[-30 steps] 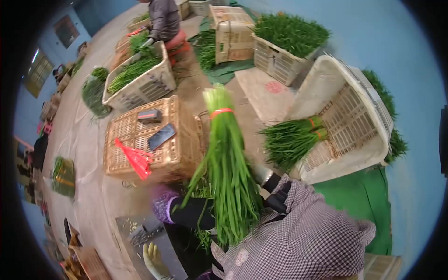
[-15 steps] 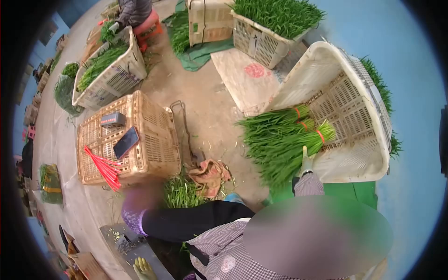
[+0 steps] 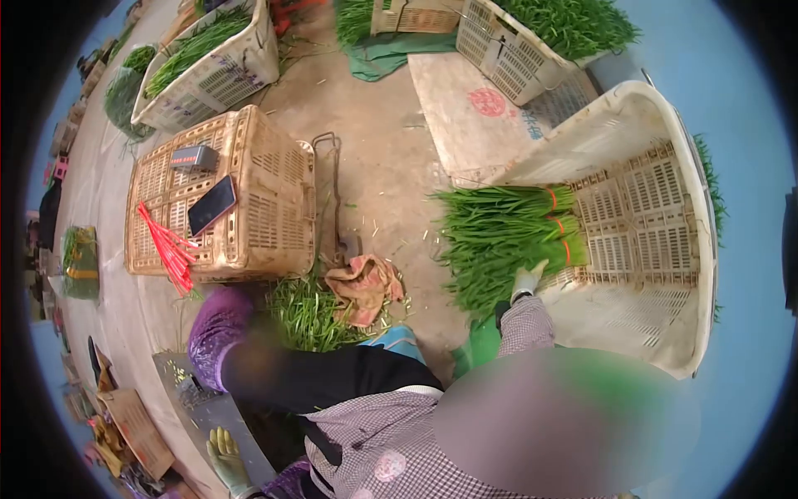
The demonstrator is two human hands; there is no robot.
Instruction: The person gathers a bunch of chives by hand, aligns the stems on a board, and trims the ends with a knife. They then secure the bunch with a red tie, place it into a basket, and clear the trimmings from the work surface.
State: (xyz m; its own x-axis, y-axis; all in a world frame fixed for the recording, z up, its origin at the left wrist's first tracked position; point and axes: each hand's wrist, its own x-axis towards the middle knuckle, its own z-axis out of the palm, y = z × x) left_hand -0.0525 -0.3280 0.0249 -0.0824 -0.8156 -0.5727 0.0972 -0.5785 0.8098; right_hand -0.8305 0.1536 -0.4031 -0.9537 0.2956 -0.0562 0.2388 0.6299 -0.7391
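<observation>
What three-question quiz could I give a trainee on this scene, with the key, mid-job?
1. How many orange bands show on the green bundles at the white crate lying on its side?
2. True or false: the left hand is holding one of those bundles.
3. Where does the phone lie?

Key:
1. Three.
2. False; it is apart from them, while the right hand touches the nearest one.
3. On the tan crate.

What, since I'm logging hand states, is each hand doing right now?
Left hand: open, nothing seen in it.
Right hand: touching a banded green bundle; whether it grips cannot be told.
</observation>
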